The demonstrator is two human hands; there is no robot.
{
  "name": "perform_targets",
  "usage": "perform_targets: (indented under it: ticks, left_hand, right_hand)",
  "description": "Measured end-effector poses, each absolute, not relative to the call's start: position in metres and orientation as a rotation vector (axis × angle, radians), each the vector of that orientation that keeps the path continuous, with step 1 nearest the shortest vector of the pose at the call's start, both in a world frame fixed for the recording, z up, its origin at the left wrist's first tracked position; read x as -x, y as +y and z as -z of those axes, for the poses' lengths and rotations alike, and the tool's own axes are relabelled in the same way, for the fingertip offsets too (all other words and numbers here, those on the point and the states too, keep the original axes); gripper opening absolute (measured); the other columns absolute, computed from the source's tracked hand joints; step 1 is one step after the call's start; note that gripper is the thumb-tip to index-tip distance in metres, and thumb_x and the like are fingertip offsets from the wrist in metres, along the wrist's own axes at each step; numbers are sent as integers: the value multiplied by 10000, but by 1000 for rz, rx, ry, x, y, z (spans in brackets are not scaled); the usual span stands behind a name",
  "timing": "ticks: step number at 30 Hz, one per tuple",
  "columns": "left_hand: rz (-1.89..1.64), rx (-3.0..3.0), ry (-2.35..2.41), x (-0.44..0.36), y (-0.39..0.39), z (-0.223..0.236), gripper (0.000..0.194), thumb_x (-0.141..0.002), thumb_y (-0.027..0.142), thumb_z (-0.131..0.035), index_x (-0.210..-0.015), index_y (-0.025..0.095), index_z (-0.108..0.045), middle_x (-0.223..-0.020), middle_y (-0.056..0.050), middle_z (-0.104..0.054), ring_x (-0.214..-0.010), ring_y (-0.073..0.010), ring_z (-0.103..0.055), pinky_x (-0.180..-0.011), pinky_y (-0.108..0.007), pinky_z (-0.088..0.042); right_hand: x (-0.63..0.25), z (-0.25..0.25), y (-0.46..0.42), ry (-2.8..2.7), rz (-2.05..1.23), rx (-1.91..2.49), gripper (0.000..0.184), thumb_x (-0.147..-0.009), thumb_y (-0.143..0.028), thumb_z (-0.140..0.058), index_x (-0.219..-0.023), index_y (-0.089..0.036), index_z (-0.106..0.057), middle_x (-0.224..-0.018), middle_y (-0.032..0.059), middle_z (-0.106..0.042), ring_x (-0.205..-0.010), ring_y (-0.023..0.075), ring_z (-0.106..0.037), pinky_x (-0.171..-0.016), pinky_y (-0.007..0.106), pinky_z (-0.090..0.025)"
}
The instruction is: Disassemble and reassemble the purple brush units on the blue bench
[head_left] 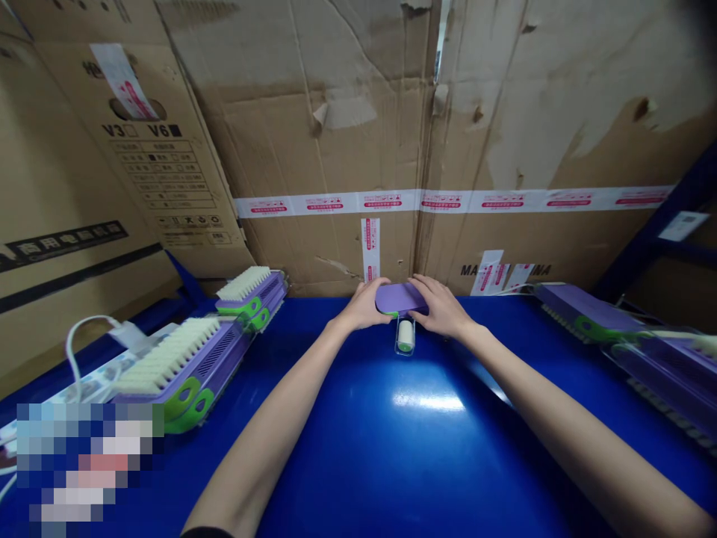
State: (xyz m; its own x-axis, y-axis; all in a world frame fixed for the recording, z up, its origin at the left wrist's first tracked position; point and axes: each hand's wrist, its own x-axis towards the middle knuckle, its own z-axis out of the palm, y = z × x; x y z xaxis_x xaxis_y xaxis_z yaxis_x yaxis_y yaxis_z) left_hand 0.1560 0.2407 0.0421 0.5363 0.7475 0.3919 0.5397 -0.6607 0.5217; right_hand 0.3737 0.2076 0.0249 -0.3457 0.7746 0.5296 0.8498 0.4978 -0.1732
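Purple is the block (402,297) that both hands hold at the middle of the far edge of the blue surface (358,448), close to the cardboard wall (325,164). The left hand (365,305) is clamped on its left end, with the thumb on the near side and the fingers over the far side. The right hand (442,306) is clamped in the same manner on the right end. Some fingertips are hidden behind the block, so I cannot tell exactly where they press.

Just at its near side there is a clear case (397,347) with a pale roller (406,332) in it; whether the two are joined, I cannot tell.

The step in hand is, I judge, the steadying or placing of this block. Any move of it would ask both hands to go together, evenly, and with care for the case.

Toward the left edge lie bristled brushes (168,355) beside a power strip (104,381); toward the right edge, similar purple units (582,308) have their bristles downward.
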Motion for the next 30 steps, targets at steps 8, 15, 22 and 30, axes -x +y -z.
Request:
perform_targets:
  ticks: [8, 15, 22, 30]
  left_hand:
    - [-878, -2555, 1149, -163, 234, -41, 786, -550, 233, -788, -1264, 151, -472, -1204, -78, -561, -1092, -274, -467, -954, -392, -393]
    - [-789, -2710, 1231, -163, 234, -39, 820, -557, 354, -817, -1277, 163, -474, -1144, -97, -548, -1090, -297, -466, -934, -418, -391]
    - [-855, -2713, 1210, -162, 232, -35, 787, -565, 384, -808, -1258, 171, -504, -1045, -80, -518, -1047, -285, -477, -925, -403, -415]
    - [-898, -2526, 1173, -155, 239, -32, 831, -574, 304, -804, -1315, 200, -443, -1235, -94, -516, -1167, -281, -454, -1008, -437, -366]
  right_hand:
    - [-376, -32, 214, -2230, 60, 1405, 808, -681, -315, -699, -1400, -175, -358, -1340, 142, -473, -1237, 291, -419, -999, 458, -383]
    - [-377, -37, 217, -2284, 118, 1403, 835, -640, -255, -731, -1393, -198, -374, -1326, 134, -475, -1217, 302, -415, -961, 469, -401]
    - [-377, -33, 218, -2283, 117, 1393, 829, -643, -226, -721, -1394, -216, -370, -1343, 126, -456, -1235, 300, -396, -970, 479, -395]
    - [-378, -31, 220, -2219, 32, 1340, 855, -648, -287, -757, -1405, -241, -362, -1299, 104, -497, -1212, 281, -413, -998, 469, -381]
